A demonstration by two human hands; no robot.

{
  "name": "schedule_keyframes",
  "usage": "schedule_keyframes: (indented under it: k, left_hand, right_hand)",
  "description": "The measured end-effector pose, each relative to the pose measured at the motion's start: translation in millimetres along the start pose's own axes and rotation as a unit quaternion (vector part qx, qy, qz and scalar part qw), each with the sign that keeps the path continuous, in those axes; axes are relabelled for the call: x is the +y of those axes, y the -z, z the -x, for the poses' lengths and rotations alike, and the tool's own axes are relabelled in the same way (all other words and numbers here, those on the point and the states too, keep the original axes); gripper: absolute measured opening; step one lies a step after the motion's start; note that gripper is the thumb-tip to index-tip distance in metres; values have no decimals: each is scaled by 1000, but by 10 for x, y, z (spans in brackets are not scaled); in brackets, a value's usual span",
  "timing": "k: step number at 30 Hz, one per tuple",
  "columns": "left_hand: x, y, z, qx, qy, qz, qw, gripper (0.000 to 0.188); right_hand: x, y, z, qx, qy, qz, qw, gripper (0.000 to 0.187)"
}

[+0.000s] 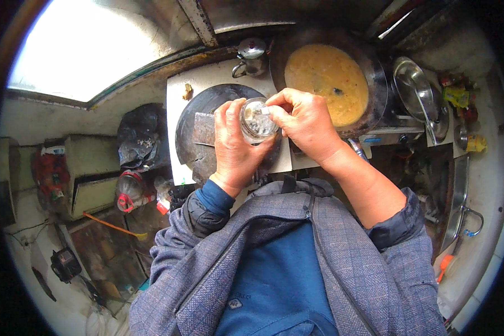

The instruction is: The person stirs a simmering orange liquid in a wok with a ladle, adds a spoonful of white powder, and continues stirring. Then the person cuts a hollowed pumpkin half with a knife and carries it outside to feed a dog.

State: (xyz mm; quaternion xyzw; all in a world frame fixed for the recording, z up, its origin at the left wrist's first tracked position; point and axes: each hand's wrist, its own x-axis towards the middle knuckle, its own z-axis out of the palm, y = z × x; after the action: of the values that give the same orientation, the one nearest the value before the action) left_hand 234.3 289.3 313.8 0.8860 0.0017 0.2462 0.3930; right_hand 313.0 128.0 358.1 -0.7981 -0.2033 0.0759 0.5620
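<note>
My left hand [233, 140] is wrapped round a small clear glass jar [257, 130], its open mouth facing up, with some whitish contents inside. Over the jar's rim, my right hand [303, 119] pinches a small white piece [266, 111]; most of it is hidden by the fingers, and its kind cannot be told. Both hands are above a round dark chopping board [229, 95]. On that board lies a broad rectangular metal blade [204, 129], like a cleaver's, partly covered by my left hand.
Beyond my right hand, a large wok [375, 95] holds yellowish soup [327, 78]. A metal lidded pot [253, 53] stands behind the board. Right of the wok is a steel bowl [411, 78] with a ladle [427, 115]. A large plastic bottle [130, 190] stands at left.
</note>
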Motion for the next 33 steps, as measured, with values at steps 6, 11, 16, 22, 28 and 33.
schedule_keyframes:
  k: [6, 11, 16, 22, 28, 33]
  left_hand:
    - [-56, -16, -75, 3, 32, 15, 999, 86]
    - [-63, -83, -129, 2, 58, 55, 997, 87]
    - [-11, -168, -179, -1, 38, 63, 997, 87]
    - [37, -221, -231, -6, 33, 76, 997, 87]
    - [41, -239, -238, -6, 28, 64, 998, 87]
    - [6, -250, -227, -3, 44, 80, 996, 86]
  right_hand:
    - [62, 241, 61, -28, -117, -177, 977, 15]
    - [168, 407, 113, -18, -148, -276, 950, 19]
    - [231, 485, 159, -15, -161, -286, 945, 20]
    - [232, 535, 173, 2, -177, -264, 948, 20]
    - [235, 558, 153, 3, -189, -286, 939, 19]
    - [214, 634, 128, 15, -203, -328, 922, 20]
